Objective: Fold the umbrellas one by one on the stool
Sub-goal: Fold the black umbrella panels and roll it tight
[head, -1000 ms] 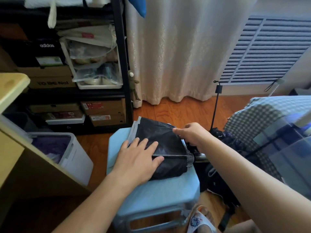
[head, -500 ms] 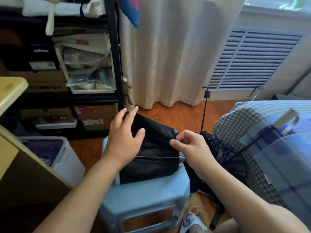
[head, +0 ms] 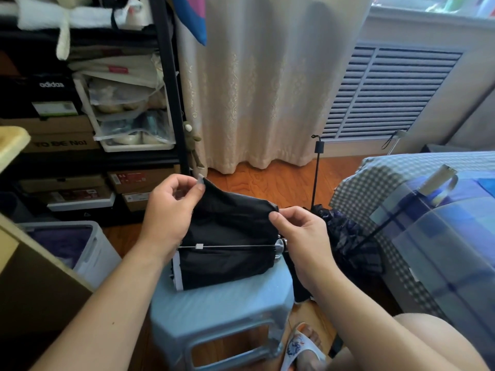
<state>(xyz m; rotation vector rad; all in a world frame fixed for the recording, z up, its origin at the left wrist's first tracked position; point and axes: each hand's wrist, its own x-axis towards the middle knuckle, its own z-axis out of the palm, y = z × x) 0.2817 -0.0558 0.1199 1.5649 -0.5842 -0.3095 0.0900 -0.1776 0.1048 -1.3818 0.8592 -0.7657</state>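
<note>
A black fabric folding umbrella point(head: 227, 245), lying on a pale blue plastic stool point(head: 214, 311), is pinched at its upper edge by the left hand point(head: 171, 212) at 10 o'clock and the right hand point(head: 300, 231) at 2 o'clock.

Left hand point(head: 171, 210) and right hand point(head: 300, 231) pinch the black umbrella point(head: 227, 245) fabric's corners above the blue stool point(head: 214, 311).

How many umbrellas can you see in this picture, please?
3: a black umbrella on the blue stool, its cloth pinched by both hands; a dark one on the floor beside the stool; a blue plaid one lying on the bed. Others may be hidden.
</note>
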